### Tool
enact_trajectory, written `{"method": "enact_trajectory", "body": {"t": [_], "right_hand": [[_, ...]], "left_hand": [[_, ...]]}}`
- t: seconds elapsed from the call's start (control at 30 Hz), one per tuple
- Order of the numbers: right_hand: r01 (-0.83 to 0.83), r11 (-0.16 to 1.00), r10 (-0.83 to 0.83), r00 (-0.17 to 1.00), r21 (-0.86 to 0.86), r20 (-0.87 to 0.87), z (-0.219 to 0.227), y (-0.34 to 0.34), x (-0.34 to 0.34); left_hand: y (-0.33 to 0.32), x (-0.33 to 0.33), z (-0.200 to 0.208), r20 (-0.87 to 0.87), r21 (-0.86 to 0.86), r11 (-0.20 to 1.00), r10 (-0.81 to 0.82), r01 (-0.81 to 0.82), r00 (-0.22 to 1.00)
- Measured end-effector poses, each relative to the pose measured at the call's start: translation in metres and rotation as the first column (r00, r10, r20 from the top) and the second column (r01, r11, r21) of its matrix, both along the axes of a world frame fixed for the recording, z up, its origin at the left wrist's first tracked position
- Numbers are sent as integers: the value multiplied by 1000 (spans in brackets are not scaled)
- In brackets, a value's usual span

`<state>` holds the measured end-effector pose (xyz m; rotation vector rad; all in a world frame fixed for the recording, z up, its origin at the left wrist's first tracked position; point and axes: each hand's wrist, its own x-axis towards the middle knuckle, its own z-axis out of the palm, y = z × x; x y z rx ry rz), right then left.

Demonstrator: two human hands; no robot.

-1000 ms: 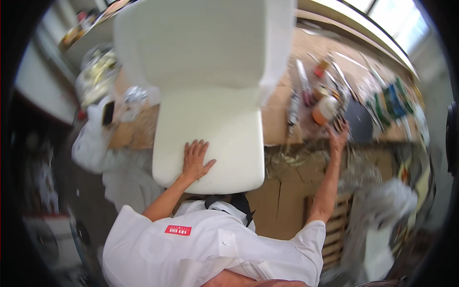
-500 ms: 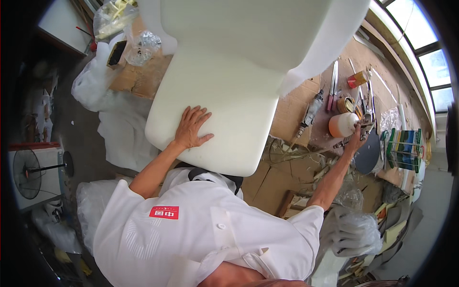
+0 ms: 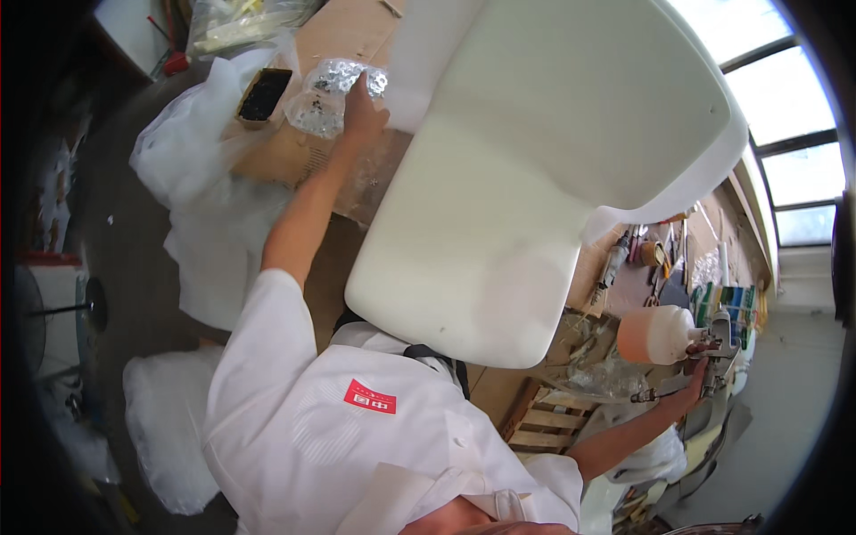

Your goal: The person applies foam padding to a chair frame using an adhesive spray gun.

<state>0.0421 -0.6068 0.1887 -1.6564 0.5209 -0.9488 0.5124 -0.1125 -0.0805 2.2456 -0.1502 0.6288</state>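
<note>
Cluttered workshop with a paned window [image 3: 794, 125] and a cardboard-covered bench [image 3: 276, 159]: a spray gun [image 3: 722, 343] in hand beside a pale chair shell [image 3: 481, 241].
The right hand [image 3: 698, 367] is wrapped around the spray gun, its translucent cup [image 3: 655, 334] (orange liquid inside) tipped sideways; the left hand [image 3: 364, 116] reaches over crumpled clear plastic [image 3: 321, 102], an index finger extended, though I cannot tell whether it grasps anything; the chair shell lies between both arms, its seat reaching toward the person's lap; farther out are a black-topped block [image 3: 266, 95] to the left, tools [image 3: 613, 265] to the right and a slatted wooden pallet [image 3: 544, 417] below.
</note>
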Motion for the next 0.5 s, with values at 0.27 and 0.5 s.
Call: {"method": "enact_trajectory", "body": {"t": [0.27,0.5], "right_hand": [[-179,980,172,982,88,83,39,154,41],[-209,948,173,971,-239,-164,49,246,141]], "left_hand": [[9,55,-22,-528,-99,894,-419,437,738],[-6,13,-26,-552,-368,840,-542,399,633]]}}
